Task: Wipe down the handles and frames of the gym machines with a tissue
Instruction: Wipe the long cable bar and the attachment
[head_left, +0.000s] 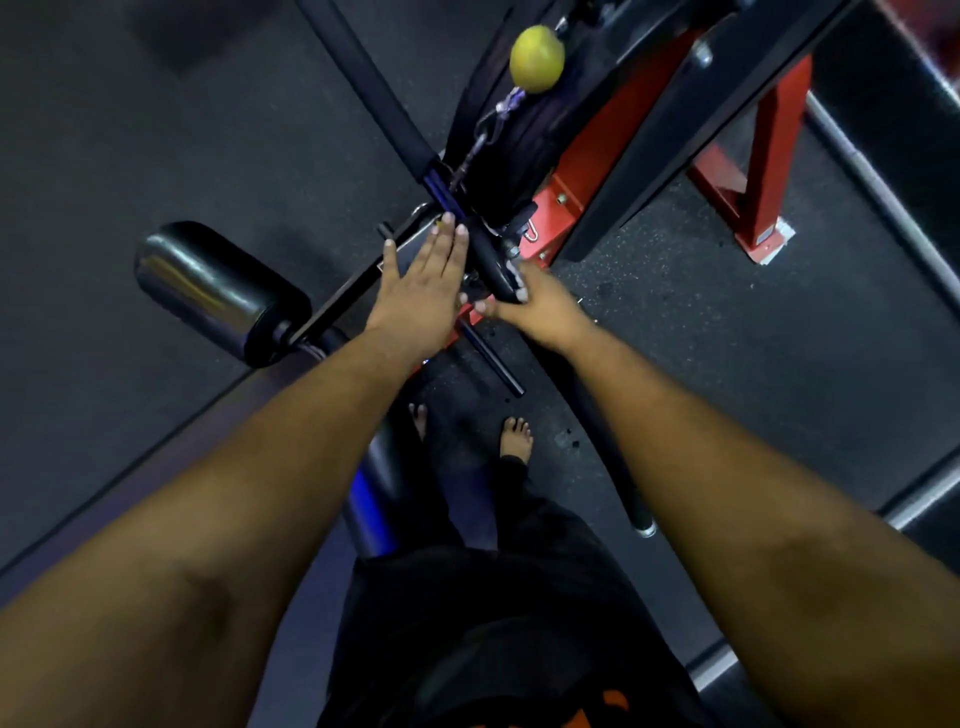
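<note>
Seen from above, both bare arms reach forward over a gym machine. The left hand (423, 283) lies flat with its fingers (451, 234) straight and close together, pressing on the middle of the long black padded bar (387, 98), where the padding ends and a blue section shows. The right hand (535, 301) is curled round the same bar just to the right, its fingers wrapped over a bit of white tissue (517, 283) that peeks out between hand and bar. The bar runs on from under the right hand towards the near right, ending in a metal cap (644, 527).

To the left, a black cylindrical roller pad (208, 291) sits on a black arm of the machine. Behind the hands stands the red frame (769, 171) with dark panels, and a yellow-green ball (536, 58) hangs beside a cable at the far centre. Two bare feet (516, 439) stand on the dark rubber floor (727, 338) below the hands.
</note>
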